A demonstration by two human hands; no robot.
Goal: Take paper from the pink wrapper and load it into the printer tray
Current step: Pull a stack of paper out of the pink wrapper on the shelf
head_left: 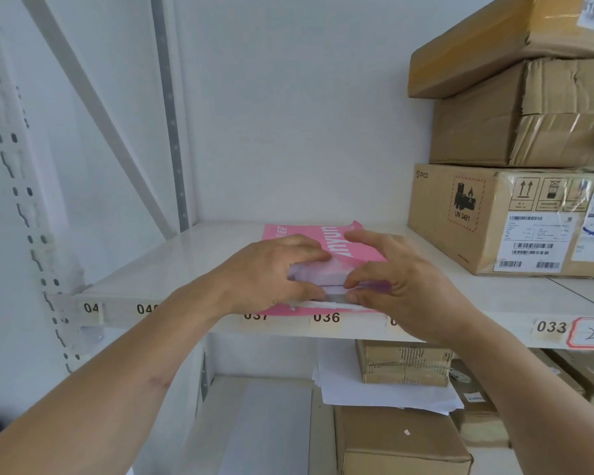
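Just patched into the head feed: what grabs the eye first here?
The pink wrapper at the shelf's front edge, with the left hand and right hand gripping its open end, white paper showing between them. Stacked cardboard boxes fill the shelf's right side.

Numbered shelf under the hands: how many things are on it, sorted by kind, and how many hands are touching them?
Cardboard boxes: 3 (top box, middle box, bottom box)
Pink wrapper: 1
Hands: 2 (left hand, right hand)
Total: 6
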